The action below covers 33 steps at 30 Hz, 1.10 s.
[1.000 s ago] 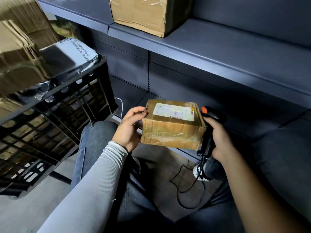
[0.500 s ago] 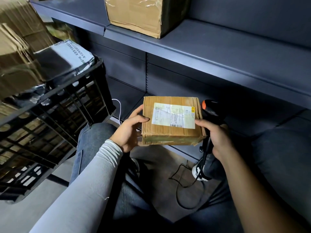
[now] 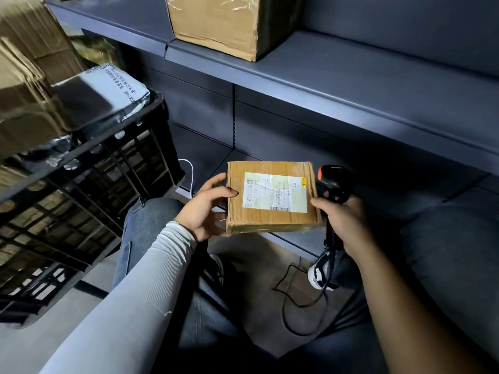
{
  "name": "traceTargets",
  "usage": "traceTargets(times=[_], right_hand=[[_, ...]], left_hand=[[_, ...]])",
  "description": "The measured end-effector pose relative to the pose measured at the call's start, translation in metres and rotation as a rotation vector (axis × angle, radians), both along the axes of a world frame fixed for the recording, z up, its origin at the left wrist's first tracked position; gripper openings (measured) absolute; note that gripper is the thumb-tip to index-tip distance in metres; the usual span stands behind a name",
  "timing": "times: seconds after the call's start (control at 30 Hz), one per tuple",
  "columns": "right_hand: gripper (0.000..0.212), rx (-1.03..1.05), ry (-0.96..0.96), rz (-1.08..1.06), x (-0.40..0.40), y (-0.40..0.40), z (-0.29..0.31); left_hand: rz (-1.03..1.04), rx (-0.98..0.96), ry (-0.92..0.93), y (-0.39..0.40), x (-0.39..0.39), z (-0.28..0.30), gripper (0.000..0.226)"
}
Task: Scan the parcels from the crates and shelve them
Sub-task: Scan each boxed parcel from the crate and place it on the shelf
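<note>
Two hands on one cardboard parcel [image 3: 272, 197], label up, held over the lap before the lower shelf [image 3: 297, 240]. Left hand [image 3: 206, 209] pinches its left edge; right hand [image 3: 344, 220] grips a black scanner [image 3: 333, 182], thumb touching the parcel's right edge. Crate [image 3: 89, 184] sits left.

My parcel [image 3: 272, 197] is matt brown cardboard with a smooth paper label [image 3: 275, 192]; my scanner [image 3: 333, 182] is black plastic; shelf [image 3: 351, 76] is matt painted metal.

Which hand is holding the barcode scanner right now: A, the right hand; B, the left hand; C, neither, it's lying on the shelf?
A: the right hand grips the black scanner beside the small parcel, while the left hand holds the parcel's other side.
</note>
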State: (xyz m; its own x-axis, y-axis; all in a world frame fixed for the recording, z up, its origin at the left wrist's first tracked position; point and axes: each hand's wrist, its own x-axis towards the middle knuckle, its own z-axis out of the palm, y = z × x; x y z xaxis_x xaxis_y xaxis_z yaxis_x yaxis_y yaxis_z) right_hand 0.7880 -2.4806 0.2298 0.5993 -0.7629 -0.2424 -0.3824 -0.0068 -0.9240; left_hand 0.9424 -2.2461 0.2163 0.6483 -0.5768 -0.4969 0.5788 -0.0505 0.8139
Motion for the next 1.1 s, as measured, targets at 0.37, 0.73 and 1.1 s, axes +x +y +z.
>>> traceTargets(times=[0.37,0.73,1.1], right_hand=[[0.005,0.108,0.047,0.261,-0.006,0.016,0.020],[0.009,0.193,0.017,0.386,-0.014,0.028,0.030],[0.012,0.197,-0.038,0.460,-0.017,0.027,0.030]], left_hand=[[0.228,0.025,-0.044,-0.011,0.030,-0.001,0.084],[0.348,-0.050,-0.086,-0.013,0.041,-0.012,0.085],[0.382,-0.042,-0.118,-0.012,0.045,-0.020,0.086]])
